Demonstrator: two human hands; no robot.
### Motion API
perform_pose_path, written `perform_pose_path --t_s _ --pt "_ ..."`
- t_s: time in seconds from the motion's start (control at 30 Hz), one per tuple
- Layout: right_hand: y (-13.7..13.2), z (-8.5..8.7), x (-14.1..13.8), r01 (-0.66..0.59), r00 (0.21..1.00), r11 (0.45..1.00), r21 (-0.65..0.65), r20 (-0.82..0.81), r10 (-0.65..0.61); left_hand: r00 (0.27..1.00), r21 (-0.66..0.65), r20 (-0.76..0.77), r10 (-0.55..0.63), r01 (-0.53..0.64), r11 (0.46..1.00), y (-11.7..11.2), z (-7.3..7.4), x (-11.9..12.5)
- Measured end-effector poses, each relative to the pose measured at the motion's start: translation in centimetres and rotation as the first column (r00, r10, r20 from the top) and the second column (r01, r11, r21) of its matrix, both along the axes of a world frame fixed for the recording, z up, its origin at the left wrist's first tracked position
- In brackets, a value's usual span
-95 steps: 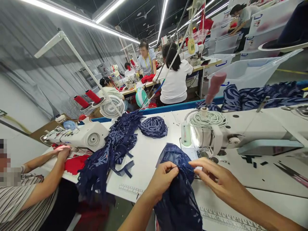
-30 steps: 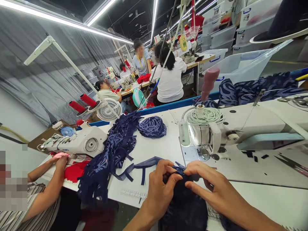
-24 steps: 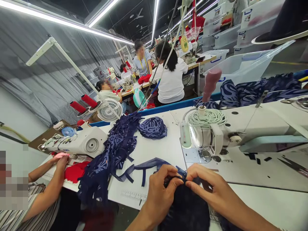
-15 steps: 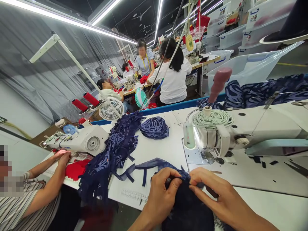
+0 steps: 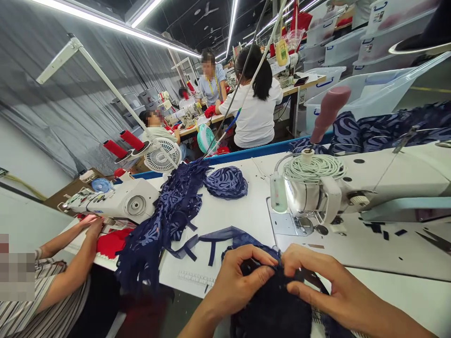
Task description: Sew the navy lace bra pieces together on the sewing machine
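A dark navy fabric piece point(image 5: 273, 305) hangs over the front edge of the table, with lace-patterned navy cloth along its upper edge. My left hand point(image 5: 243, 279) pinches that edge between thumb and forefinger. Against it on the other side, my right hand point(image 5: 322, 277) has its bent fingers on the same edge, the thumb a little apart from the forefinger; the exact grip is partly hidden. From the upper edge a sheer navy strip point(image 5: 225, 234) runs left over the white table. Just beyond my right hand stands the sewing machine point(image 5: 317, 202), its needle area close by.
A heap of navy lace strips point(image 5: 176, 211) lies at left, beside a round lace bundle point(image 5: 226, 182). Scissors point(image 5: 435, 241) and dark scraps rest at right. A co-worker's arms point(image 5: 77, 258) work red cloth at another machine point(image 5: 116, 202). Lace bundles point(image 5: 373, 134) sit behind.
Both hands have shifted slightly right along the fabric edge. My right thumb has moved further from the forefinger. The camera view has tilted a little.
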State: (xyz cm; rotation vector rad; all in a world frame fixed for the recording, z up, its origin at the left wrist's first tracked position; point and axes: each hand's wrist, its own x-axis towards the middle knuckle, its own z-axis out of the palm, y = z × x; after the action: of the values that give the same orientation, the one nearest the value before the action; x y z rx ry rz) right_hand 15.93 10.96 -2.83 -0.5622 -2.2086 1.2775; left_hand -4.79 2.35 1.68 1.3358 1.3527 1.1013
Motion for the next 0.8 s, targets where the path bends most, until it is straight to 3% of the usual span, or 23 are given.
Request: perform_pose_path --t_s 0.1,0.2,0.47,0.8 --pt "0.1 -0.4 -0.4 0.128 0.991 0.965 -0.23 0.005 -0.131 1.0 0.025 -0.018 0.006 -0.006 1.0 0.0 -0.3 0.0" --pt "0.0 -0.6 -0.8 0.163 0.986 0.919 -0.359 0.017 -0.168 0.996 0.089 -0.085 0.038 -0.031 0.996 0.0 -0.6 0.0" --pt "-0.5 0.3 -1.4 0.22 0.975 0.941 -0.256 0.023 -0.222 0.974 0.125 -0.213 0.073 -0.047 0.991 0.0 -0.3 0.6" --pt "-0.3 0.1 -1.9 0.186 0.977 0.955 -0.232 -0.061 -0.205 0.974 0.045 -0.153 0.17 -0.164 0.985 0.3 0.0 1.1"
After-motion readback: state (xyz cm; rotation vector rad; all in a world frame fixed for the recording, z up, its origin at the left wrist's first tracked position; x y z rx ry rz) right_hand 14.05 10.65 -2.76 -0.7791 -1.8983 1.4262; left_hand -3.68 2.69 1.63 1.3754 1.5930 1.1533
